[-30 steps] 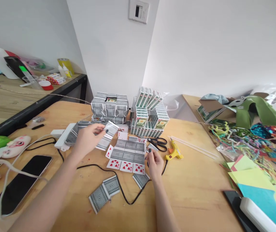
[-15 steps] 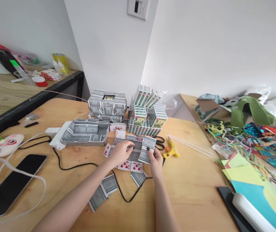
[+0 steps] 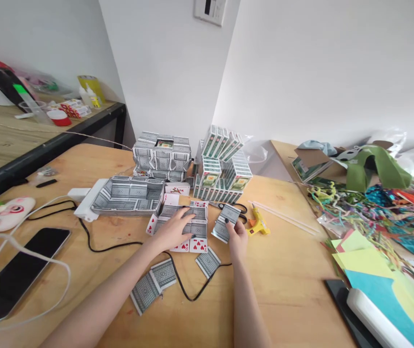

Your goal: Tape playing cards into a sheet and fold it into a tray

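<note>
- Nearest me, three patterned cards (image 3: pixel 207 262) lie on the tabletop (image 3: pixel 282 275).
- My left hand (image 3: pixel 172 233), fingers spread, touches a card panel (image 3: pixel 200 228).
- My right hand (image 3: pixel 238 238) has its fingers pinching one card piece (image 3: pixel 224 223) beside the panel.
- Beyond: one glue gun (image 3: pixel 259 221), one card-covered tray (image 3: pixel 130 193).

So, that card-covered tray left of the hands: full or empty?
Empty, as far as the view shows: the tray is open on top, and its patterned inner walls and floor show with nothing lying on them.
</note>
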Demonstrator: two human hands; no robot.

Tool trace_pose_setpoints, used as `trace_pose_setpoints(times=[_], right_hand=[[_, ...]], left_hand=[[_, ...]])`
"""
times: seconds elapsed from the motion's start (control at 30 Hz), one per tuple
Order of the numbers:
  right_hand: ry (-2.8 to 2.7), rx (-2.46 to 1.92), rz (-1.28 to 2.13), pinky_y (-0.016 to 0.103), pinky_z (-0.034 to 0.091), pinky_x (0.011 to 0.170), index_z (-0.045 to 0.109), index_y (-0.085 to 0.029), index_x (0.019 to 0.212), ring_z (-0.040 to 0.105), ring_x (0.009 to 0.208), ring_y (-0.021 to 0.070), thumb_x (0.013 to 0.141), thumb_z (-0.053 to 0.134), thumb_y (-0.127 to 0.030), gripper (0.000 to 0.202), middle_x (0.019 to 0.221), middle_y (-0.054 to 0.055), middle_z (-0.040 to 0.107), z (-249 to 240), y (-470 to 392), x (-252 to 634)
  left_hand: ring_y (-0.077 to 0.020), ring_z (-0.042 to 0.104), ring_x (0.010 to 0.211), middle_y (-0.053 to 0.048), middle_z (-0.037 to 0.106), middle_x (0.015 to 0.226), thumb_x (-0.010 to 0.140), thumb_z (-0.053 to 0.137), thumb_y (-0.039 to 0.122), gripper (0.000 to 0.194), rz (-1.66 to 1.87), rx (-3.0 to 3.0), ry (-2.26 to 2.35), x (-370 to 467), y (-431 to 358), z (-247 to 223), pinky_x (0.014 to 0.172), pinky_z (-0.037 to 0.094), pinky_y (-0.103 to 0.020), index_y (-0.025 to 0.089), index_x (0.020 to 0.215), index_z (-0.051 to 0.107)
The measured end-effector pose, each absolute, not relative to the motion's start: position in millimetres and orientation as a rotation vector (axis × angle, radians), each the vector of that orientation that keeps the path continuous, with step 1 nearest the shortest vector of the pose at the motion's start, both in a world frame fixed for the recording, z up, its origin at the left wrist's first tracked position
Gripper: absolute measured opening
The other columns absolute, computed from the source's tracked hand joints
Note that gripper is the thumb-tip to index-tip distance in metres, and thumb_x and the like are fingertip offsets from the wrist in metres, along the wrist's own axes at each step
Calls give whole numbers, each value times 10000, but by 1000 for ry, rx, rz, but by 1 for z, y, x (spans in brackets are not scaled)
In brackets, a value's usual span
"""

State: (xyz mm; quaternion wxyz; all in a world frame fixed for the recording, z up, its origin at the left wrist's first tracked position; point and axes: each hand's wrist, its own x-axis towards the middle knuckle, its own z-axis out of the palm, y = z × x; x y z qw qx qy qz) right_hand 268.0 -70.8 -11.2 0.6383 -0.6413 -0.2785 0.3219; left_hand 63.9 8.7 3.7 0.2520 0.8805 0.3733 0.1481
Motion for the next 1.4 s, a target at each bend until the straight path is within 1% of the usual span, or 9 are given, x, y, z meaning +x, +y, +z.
trace_pose_setpoints(times=[0.13, 0.27, 0.33, 0.43, 0.57, 0.83, 1.0, 1.23, 1.4], right_hand=[[-659, -1489, 717, 227, 405, 570, 597, -151, 810, 534, 642, 137, 660, 611, -399, 290, 711, 4, 628, -13, -70, 268], [-656, -1430, 762, 241, 422, 607, 622, -161, 830, 556, 683, 154, 655, 623, -376, 277, 753, 9, 649, -18, -69, 269], [-651, -1382, 810, 269, 443, 677, 637, -169, 883, 582, 753, 177, 660, 625, -363, 296, 825, 20, 669, -20, -69, 269], [-657, -1344, 867, 299, 454, 744, 645, -181, 950, 603, 810, 197, 669, 627, -355, 331, 876, 24, 683, -20, -70, 269], [-674, -1331, 852, 320, 463, 787, 645, -178, 984, 614, 877, 214, 683, 621, -367, 355, 917, 37, 690, -19, -71, 268], [-583, -1354, 828, 322, 503, 684, 501, -160, 1221, 642, 763, 206, 668, 636, -362, 604, 865, 73, 696, -20, -69, 270], [-622, -1448, 791, 294, 502, 639, 404, -158, 1319, 630, 733, 192, 677, 619, -362, 706, 825, 55, 688, -16, -71, 273], [-701, -1549, 851, 271, 483, 551, 417, -143, 1317, 573, 592, 156, 683, 601, -381, 701, 749, 30, 664, -22, -73, 283], [-707, -1573, 829, 272, 489, 573, 418, -139, 1317, 590, 643, 167, 681, 599, -396, 710, 827, 48, 675, -23, -73, 284]], left_hand=[[-206, 558, 1015, -70, 561, 1106, 783, 485, 191, 251, 666, 2228, 1095, 84, 10, 10, 920, 445, -365, 192, 1010, 593], [-178, 600, 897, -74, 566, 1102, 785, 488, 184, 277, 770, 2092, 1052, 105, 7, 4, 798, 518, -331, 184, 1052, 563], [-183, 578, 972, -77, 538, 1165, 803, 490, 221, 338, 820, 2102, 1003, 110, 6, -2, 830, 509, -336, 192, 1139, 511], [-206, 464, 1165, -73, 480, 1281, 825, 486, 260, 440, 806, 2236, 923, 109, 5, -11, 965, 424, -385, 209, 1257, 419], [-212, 357, 1261, -58, 432, 1351, 849, 463, 304, 485, 663, 2435, 829, 105, 6, -15, 1044, 334, -404, 203, 1315, 377], [-246, 225, 1330, -27, 393, 1387, 883, 358, 426, 506, 517, 2668, 836, 105, -3, -13, 1054, 284, -433, 217, 1344, 353], [-249, 237, 1326, -3, 365, 1404, 884, 334, 460, 489, 496, 2734, 857, 104, -4, -14, 1085, 164, -501, 267, 1333, 368], [-226, 291, 1302, 19, 424, 1364, 895, 351, 381, 381, 516, 2706, 884, 106, -2, -13, 1075, 202, -484, 302, 1244, 481], [-222, 303, 1295, 27, 476, 1321, 901, 357, 360, 334, 566, 2671, 823, 106, 1, -16, 1071, 192, -501, 319, 1171, 549]])
